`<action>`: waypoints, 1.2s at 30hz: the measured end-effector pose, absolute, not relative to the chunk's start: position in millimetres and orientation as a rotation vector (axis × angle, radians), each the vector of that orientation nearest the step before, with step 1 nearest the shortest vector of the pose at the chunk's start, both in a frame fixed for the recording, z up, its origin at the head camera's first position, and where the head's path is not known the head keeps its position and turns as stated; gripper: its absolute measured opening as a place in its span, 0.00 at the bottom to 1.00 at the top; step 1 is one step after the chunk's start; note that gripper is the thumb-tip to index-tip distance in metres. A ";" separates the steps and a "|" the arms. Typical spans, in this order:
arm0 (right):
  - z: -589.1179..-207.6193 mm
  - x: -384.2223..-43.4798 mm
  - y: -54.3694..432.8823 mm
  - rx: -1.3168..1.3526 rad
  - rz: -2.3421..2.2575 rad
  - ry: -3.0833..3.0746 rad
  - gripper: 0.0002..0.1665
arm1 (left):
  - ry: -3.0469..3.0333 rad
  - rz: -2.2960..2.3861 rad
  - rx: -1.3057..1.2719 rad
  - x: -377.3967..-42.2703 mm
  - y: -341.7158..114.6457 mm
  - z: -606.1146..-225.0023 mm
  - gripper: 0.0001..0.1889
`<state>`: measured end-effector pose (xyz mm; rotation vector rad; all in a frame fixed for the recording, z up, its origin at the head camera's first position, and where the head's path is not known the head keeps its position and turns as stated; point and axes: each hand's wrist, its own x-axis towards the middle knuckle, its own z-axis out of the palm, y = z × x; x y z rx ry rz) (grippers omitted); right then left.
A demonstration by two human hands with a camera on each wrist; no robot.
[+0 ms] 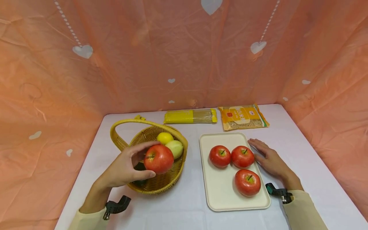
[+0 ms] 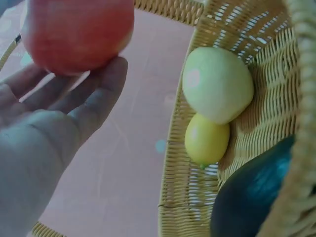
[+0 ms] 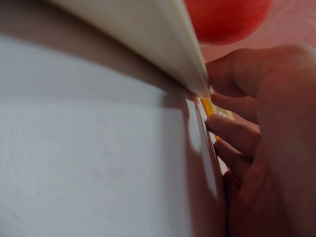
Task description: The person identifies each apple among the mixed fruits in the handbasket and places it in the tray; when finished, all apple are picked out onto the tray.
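Note:
My left hand (image 1: 120,167) grips a red apple (image 1: 159,159) between thumb and fingers, above the wicker basket (image 1: 155,191). In the left wrist view the same apple (image 2: 79,34) is raised clear of the basket's contents. Inside the basket are a yellow lemon (image 2: 207,139), a pale green round fruit (image 2: 217,85) and a dark, glossy, eggplant-like item (image 2: 254,190). My right hand (image 1: 271,161) lies beside the right edge of the cream tray (image 1: 221,196), its thumb touching the rim. Three red apples (image 1: 219,156) sit on that tray.
At the back of the white table (image 1: 189,198) lie a yellow pack of noodles (image 1: 189,116) and an orange bag of grain-like food (image 1: 242,117). The basket's handle (image 1: 115,131) arches up on its left and back. Peach curtains (image 1: 184,57) enclose the table.

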<state>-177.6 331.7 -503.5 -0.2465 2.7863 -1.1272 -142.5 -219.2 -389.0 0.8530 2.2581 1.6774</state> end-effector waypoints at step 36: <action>-503.1 -175.1 331.0 -0.258 -1.157 2.795 0.37 | 2.088 1.511 1.074 -119.4 -126.8 -425.5 0.40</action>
